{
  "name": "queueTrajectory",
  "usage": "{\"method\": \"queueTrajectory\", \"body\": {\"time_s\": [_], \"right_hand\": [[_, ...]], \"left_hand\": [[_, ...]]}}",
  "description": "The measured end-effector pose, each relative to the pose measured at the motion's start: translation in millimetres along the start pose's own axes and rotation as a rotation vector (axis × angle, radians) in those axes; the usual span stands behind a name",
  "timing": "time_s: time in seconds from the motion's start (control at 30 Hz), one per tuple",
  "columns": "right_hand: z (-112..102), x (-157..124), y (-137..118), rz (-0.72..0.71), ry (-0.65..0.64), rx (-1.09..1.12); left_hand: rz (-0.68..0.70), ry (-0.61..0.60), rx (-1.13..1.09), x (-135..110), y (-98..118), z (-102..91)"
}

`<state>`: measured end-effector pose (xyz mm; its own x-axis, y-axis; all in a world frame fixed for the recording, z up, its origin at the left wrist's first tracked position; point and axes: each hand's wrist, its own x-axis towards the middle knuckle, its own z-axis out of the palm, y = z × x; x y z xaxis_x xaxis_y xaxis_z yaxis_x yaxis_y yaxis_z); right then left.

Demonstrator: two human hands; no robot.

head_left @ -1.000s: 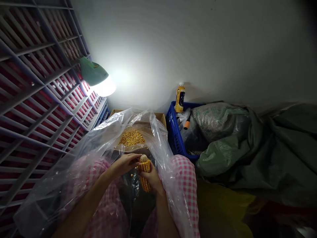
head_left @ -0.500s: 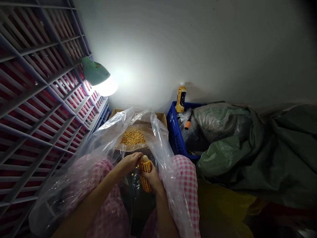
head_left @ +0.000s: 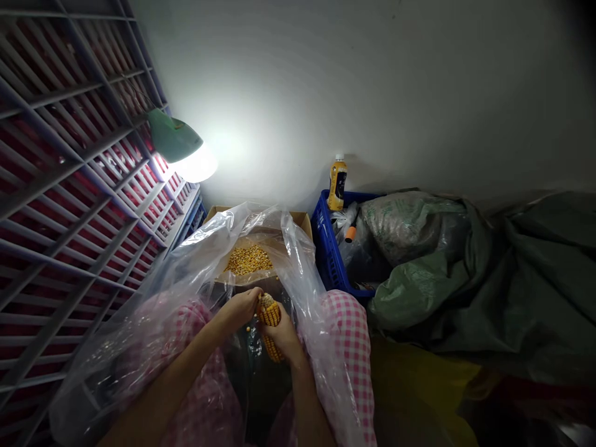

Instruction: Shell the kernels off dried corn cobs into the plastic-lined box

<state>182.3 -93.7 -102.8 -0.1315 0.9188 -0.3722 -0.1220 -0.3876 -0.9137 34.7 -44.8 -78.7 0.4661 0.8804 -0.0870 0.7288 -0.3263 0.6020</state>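
A yellow ear of corn (head_left: 274,349) is held at a slant over my lap, its upper end partly bare of kernels. My right hand (head_left: 283,334) is wrapped around its middle. The fingers of my left hand (head_left: 243,307) are closed against the stripped upper end. A few loose kernels show just below the left fingertips. Beyond the hands, a heap of corn kernels (head_left: 249,259) lies inside a clear plastic bag (head_left: 298,254), which also drapes over my knees. Part of the cob is hidden behind the right fingers.
A lit lamp (head_left: 179,139) hangs on the slatted crate wall (head_left: 88,155) at left. On the right stands a blue basket (head_left: 328,248) holding bags, an orange-handled tool (head_left: 351,234) and a yellow bottle (head_left: 337,183). Dark green sheeting (head_left: 526,292) lies beyond it.
The ear has tilted slightly, and both hands have shifted a little left with it. The whole view has drifted slightly. My hold on the ear looks the same.
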Motion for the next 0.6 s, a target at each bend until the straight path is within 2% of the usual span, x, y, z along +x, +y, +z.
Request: {"method": "queueTrajectory", "body": {"time_s": [0.1, 0.3, 0.47, 0.6], "right_hand": [[1, 0, -2, -0.016, 0.008, 0.049], [0, 1, 3, 0.006, 0.019, -0.041], [-2, 1, 10, 0.018, 0.037, -0.141], [-4, -1, 8, 0.004, 0.044, -0.211]], "left_hand": [[0.014, -0.010, -0.026, -2, 4, -6.0], [-0.063, -0.103, 0.072, -2, 10, -8.2], [-0.037, -0.176, 0.156, 2, 3, -4.9], [-0.007, -0.159, 0.128, 4, -3, -4.0]]}}
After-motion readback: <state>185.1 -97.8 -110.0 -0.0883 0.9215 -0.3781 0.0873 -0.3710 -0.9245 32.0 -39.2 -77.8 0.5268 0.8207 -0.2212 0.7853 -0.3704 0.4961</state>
